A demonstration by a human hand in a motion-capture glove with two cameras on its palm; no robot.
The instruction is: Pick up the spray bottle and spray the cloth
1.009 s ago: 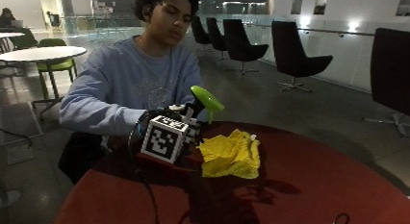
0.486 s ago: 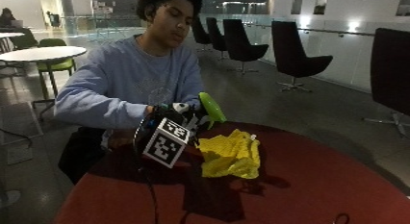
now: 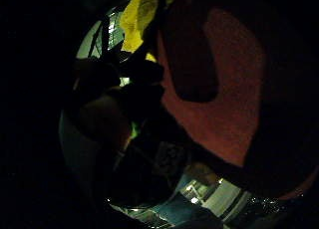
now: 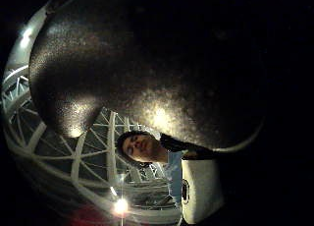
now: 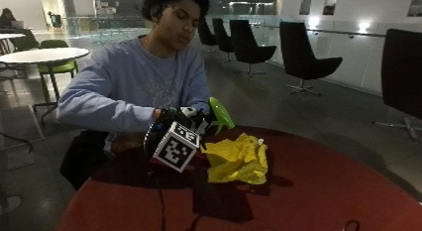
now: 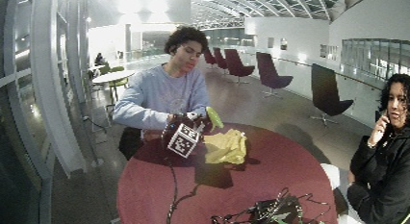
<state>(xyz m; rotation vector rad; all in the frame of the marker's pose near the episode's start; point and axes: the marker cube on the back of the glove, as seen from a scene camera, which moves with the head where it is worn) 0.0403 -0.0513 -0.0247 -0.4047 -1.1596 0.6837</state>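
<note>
My gloved right hand (image 5: 173, 118) holds the spray bottle above the near-left part of the round red table (image 5: 330, 191). My fingers are curled round its neck. Only its green spray head (image 5: 220, 113) shows, tilted toward the crumpled yellow cloth (image 5: 237, 159), which lies on the table just beside and below it. The bottle's body is hidden behind my hand. In the wide outside view the green head (image 6: 214, 117) is above the cloth (image 6: 225, 146). A dark rounded surface (image 4: 147, 64) fills the thumb side palm view, close to my palm. The little finger side palm view shows the cloth (image 3: 133, 17) on the red table (image 3: 234, 89).
A tangle of cables and small gear (image 6: 269, 209) lies at the table's front edge. A dark shadow patch falls on the table in front of the cloth. Black chairs (image 5: 300, 62) and a white table (image 5: 39, 55) stand well behind.
My hand has brought the bottle slightly down and toward the cloth, so the green head is lower and closer to it. The cloth has not moved.
</note>
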